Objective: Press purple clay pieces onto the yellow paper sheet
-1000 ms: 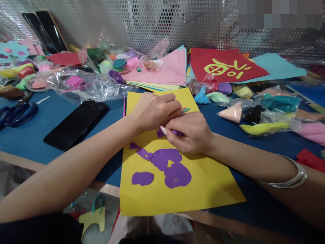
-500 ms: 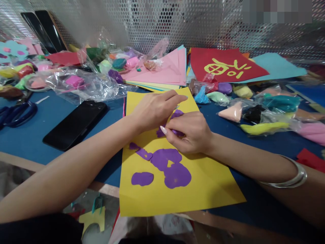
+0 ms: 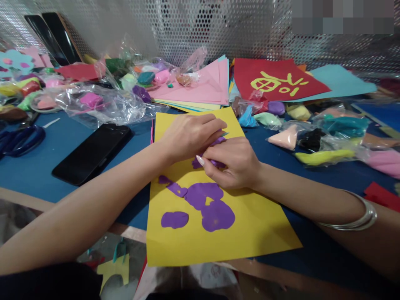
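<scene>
Where both hands meet, purple clay (image 3: 215, 143) underneath.

The yellow sheet (image 3: 250, 233) in the lower middle is matt paper, and the purple clay (image 3: 209, 204) pressed on it looks soft, smooth and dull. The tabletop (image 3: 34, 166) is matt blue. The phone (image 3: 92, 152) at left is glossy black glass. The bags (image 3: 106, 106) at upper left are clear, crinkled, shiny plastic. The bangle (image 3: 359, 218) at lower right is polished metal. The back panel (image 3: 187, 29) is perforated, gleaming metal.
</scene>
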Demonstrator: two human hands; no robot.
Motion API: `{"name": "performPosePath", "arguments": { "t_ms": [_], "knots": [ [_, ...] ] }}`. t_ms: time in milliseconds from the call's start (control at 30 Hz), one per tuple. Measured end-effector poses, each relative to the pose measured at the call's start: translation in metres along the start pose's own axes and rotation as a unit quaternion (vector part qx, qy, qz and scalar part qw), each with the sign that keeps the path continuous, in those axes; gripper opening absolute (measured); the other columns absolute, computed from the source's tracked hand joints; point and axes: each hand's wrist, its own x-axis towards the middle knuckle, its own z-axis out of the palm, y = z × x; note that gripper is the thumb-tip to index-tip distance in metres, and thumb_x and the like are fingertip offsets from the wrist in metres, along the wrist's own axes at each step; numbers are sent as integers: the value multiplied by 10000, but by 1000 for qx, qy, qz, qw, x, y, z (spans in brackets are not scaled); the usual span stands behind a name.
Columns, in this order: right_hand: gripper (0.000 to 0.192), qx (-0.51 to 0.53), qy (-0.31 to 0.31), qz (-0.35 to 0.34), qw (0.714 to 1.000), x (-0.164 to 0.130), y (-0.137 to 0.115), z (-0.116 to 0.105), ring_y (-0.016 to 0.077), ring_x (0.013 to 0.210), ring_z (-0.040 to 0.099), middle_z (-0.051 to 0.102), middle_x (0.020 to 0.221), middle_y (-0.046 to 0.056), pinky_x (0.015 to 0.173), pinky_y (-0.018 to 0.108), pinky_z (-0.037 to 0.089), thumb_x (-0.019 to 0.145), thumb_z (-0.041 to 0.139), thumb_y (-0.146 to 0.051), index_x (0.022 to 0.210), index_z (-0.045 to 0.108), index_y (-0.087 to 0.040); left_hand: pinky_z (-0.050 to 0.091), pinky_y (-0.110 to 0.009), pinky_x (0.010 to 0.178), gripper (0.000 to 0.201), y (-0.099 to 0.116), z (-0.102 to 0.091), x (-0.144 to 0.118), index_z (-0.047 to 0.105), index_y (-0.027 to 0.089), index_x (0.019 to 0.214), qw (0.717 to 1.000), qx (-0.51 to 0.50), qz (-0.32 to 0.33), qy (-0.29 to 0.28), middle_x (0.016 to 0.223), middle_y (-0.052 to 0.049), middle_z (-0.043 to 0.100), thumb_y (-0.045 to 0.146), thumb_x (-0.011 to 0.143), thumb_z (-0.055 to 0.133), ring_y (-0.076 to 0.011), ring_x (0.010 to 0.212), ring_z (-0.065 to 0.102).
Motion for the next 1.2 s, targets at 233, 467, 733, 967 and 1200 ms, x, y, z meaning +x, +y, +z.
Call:
{"name": "performPosePath", "arguments": {
  "t_ms": [233, 467, 733, 967, 1200],
  "knots": [
    [295, 3, -8, 14, 1000, 0, -1, 0, 63, 392, 389, 466, 393, -42, 450, 203, 300, 768, 450, -216, 495, 551, -172, 496, -217, 641, 274, -2, 3, -2, 587, 145, 1000, 1000, -18, 1, 5, 944, -46, 659, 161, 845, 362, -117, 810, 631],
    [284, 6, -13, 10, 1000, -1, 0, 0, 67, 397, 405, 474, 397, -39, 456, 205, 301, 762, 452, -211, 503, 560, -171, 501, -236, 712, 328, -1, 4, -1, 573, 135, 1022, 1000, -20, -15, 2, 1044, -74, 636, 140, 843, 298, -120, 912, 612],
    [281, 1, -1, 2, 1000, 0, 0, 0, 76, 417, 432, 499, 410, -33, 466, 204, 313, 752, 461, -206, 497, 577, -174, 411, -205, 524, 285, 1, -3, 0, 581, 146, 1012, 997, -26, -26, -65, 744, -41, 664, 287, 843, 401, -107, 626, 597],
    [280, -16, -19, 8, 1000, -1, 0, 0, 76, 416, 428, 494, 415, -36, 458, 207, 305, 756, 453, -221, 510, 582, -184, 301, -195, 444, 229, 1, -9, 1, 603, 140, 807, 995, -55, -1, -79, 666, -20, 617, 240, 791, 398, -79, 535, 520],
    [264, -1, -21, -1, 1000, 0, 1, 0, 79, 434, 448, 527, 441, -25, 466, 209, 318, 742, 457, -199, 504, 571, -175, 277, -203, 439, 298, 2, -9, 3, 633, 146, 855, 993, -39, -5, -113, 668, -22, 609, 285, 813, 373, -81, 528, 511]
  ]
}}
